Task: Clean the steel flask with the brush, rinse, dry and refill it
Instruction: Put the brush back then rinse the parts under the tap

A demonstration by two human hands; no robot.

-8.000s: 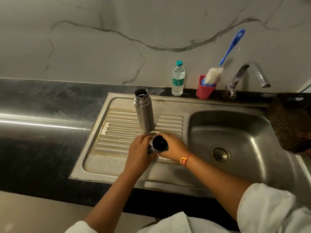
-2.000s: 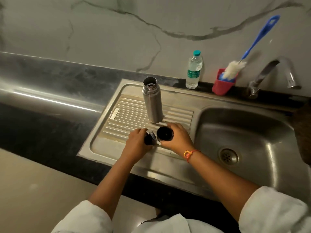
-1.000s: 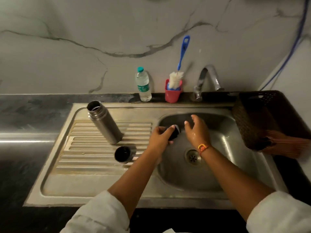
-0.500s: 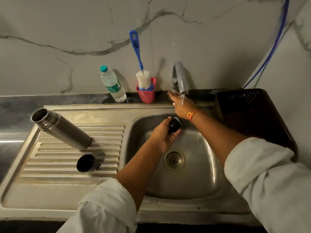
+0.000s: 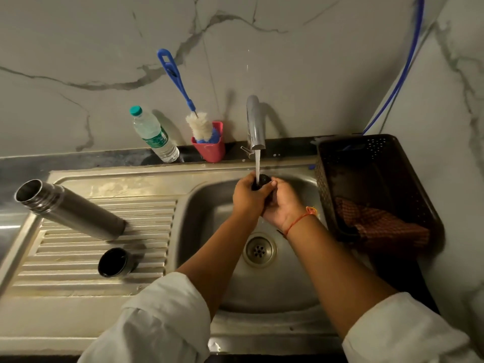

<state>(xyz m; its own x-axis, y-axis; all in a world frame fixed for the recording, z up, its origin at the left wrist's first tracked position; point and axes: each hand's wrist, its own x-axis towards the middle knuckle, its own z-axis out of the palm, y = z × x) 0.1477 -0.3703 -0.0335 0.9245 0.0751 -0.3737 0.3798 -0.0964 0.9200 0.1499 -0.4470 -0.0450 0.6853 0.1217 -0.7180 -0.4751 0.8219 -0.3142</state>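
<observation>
Both my hands meet at the centre of the frame, under the tap (image 5: 255, 124). My left hand (image 5: 248, 199) has its fingers curled closed round the small dark stopper (image 5: 264, 179), and my right hand (image 5: 281, 205) cups in from the other side, its thumb laid on the stopper's edge. The thin stream of water (image 5: 257, 166) lands right on top of it. So this is a narrow, two-handed grip on one small wet piece.

The steel flask (image 5: 70, 210) is well apart from all this. It stands open-mouthed on the ribbed draining board (image 5: 91, 258) at the left of the frame, with its cup lid (image 5: 114, 262) just below it. The brush (image 5: 183, 100) sits head-down in the red holder (image 5: 209, 145) at upper centre, beside a plastic bottle (image 5: 153, 136). I judge the flask itself has not yet been scrubbed.

What worries me is slip — the stopper is small, rounded and wet, and most of it is hidden in my fingers. If I loosen to turn it, it could drop into the basin (image 5: 209, 205) and roll toward the drain (image 5: 259, 249) below. Water bouncing off it could also wet my rolled sleeves, or reach the basket (image 5: 366, 184) with the cloth (image 5: 379, 224) at the right. A careless left forearm drawn back could clip the cup lid.
</observation>
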